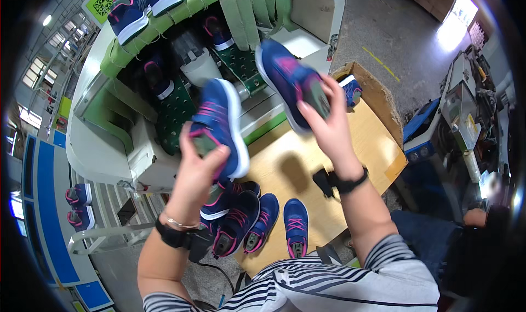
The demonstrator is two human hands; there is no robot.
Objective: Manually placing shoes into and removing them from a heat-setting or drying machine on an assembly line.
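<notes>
My left hand (200, 161) is closed round the heel of a navy sneaker (216, 112) with pink laces and a white sole, its toe pointing up and away from me. In my right hand (326, 123) a matching blue sneaker (282, 71) is gripped at its heel opening, tilted toward the upper left and a little blurred. Both shoes are off the table, in front of a white machine (98, 142) with green padded openings. Inside, one shoe (159, 79) stands on a perforated green belt (178, 106) and another shoe (218, 32) on the belt beside it.
Several sneakers (238, 219) cluster on the wooden table (323, 202), with a single sneaker (296, 224) to their right. A cardboard box (375, 93) edges the table's right side. Two shoes (129, 16) rest atop the machine; a metal rack (118, 232) stands left. A person's hand (474, 218) shows at far right.
</notes>
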